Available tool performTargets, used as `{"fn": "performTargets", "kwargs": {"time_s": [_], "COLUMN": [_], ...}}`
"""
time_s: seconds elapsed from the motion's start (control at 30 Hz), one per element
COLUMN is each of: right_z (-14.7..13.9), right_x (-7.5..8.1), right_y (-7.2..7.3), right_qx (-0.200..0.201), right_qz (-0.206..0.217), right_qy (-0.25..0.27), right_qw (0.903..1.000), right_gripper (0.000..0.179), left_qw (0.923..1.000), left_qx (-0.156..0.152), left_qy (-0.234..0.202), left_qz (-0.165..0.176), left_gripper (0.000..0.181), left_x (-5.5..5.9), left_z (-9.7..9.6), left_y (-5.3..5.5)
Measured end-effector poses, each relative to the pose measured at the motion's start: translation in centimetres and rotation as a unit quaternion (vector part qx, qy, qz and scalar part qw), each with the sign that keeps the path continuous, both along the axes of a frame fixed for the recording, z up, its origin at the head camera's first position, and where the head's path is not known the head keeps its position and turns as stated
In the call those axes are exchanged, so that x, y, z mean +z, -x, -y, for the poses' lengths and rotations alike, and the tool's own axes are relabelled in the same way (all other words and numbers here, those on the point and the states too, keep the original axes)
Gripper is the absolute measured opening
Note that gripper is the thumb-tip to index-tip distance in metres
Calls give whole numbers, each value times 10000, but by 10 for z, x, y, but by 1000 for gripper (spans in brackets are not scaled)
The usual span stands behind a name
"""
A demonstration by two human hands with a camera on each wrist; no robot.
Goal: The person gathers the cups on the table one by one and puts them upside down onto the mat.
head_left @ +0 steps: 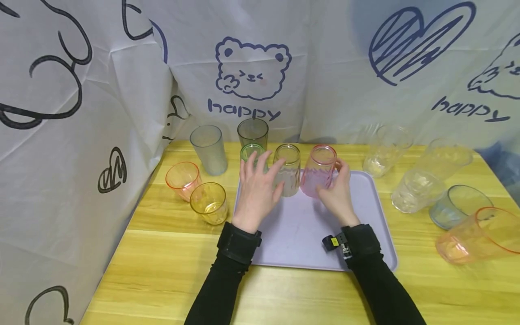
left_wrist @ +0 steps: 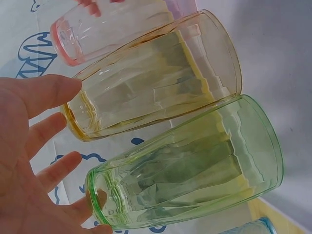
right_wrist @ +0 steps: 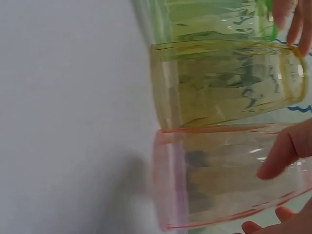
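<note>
Three tumblers stand upside down in a row along the far edge of a lilac tray (head_left: 300, 234): a green tumbler (left_wrist: 195, 165), an amber tumbler (left_wrist: 156, 83) and a pink tumbler (head_left: 314, 178). My right hand (head_left: 338, 194) grips the pink one from its right side, thumb on the near wall and fingers behind. With fingers spread, my left hand (head_left: 257, 192) is at the green and amber tumblers. In the left wrist view its thumb lies by the amber tumbler's raised base, while the lower fingers overlap the green one's base.
Left of the tray stand an orange-red glass (head_left: 183, 178), a yellow glass (head_left: 210, 207) and a frosted blue-grey glass (head_left: 211, 153). A dark grey glass (head_left: 253, 131) is behind it. On the right are clear glasses (head_left: 418, 189), a blue-grey glass (head_left: 451, 212) and a tilted-looking orange glass (head_left: 467, 239).
</note>
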State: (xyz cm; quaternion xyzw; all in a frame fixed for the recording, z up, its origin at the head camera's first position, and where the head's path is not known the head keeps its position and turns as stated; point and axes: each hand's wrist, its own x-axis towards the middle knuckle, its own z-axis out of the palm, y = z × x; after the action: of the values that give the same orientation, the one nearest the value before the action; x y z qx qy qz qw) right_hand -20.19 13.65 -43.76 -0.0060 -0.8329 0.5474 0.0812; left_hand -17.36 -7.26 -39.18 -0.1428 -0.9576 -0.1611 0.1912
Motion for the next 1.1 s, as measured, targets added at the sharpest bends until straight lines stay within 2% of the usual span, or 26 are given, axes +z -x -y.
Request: {"fn": "performTargets", "kwargs": {"time_s": [0.17, 0.3, 0.43, 0.5, 0.6, 0.7, 0.8, 0.93, 1.1], "right_z": [-2, 0, 4, 7, 14, 23, 33, 44, 59], "right_x": [11, 19, 26, 31, 38, 45, 48, 49, 52], "right_y": [-9, -15, -22, -26, -31, -36, -41, -47, -50], "right_qx": [-290, -377, -400, -421, -459, -333, -84, 318, 777], "right_qz": [-344, -575, -1040, -1354, -1912, -2390, -2691, -2656, -1951], "right_qy": [97, 197, 517, 873, 1390, 1729, 1900, 2060, 2272], "right_qw": [9989, 9974, 9924, 9860, 9706, 9549, 9441, 9413, 9509], "right_gripper": [81, 79, 73, 69, 65, 62, 60, 61, 62], "left_qw": [10000, 10000, 9998, 9997, 9995, 9994, 9996, 9998, 9997], "left_qx": [13, -7, -41, -51, -39, -11, 7, 21, 31], "left_qy": [44, -9, -169, -243, -312, -318, -252, -82, 257], "left_qz": [22, 72, 101, 61, -48, -108, -106, -151, -36], "left_gripper": [54, 54, 53, 51, 46, 43, 42, 43, 44], "left_x": [2, 4, 7, 10, 16, 23, 30, 39, 47], "left_z": [0, 0, 1, 3, 7, 15, 26, 44, 66], "left_y": [-1, -2, -4, -6, -12, -21, -30, -38, -43]}}
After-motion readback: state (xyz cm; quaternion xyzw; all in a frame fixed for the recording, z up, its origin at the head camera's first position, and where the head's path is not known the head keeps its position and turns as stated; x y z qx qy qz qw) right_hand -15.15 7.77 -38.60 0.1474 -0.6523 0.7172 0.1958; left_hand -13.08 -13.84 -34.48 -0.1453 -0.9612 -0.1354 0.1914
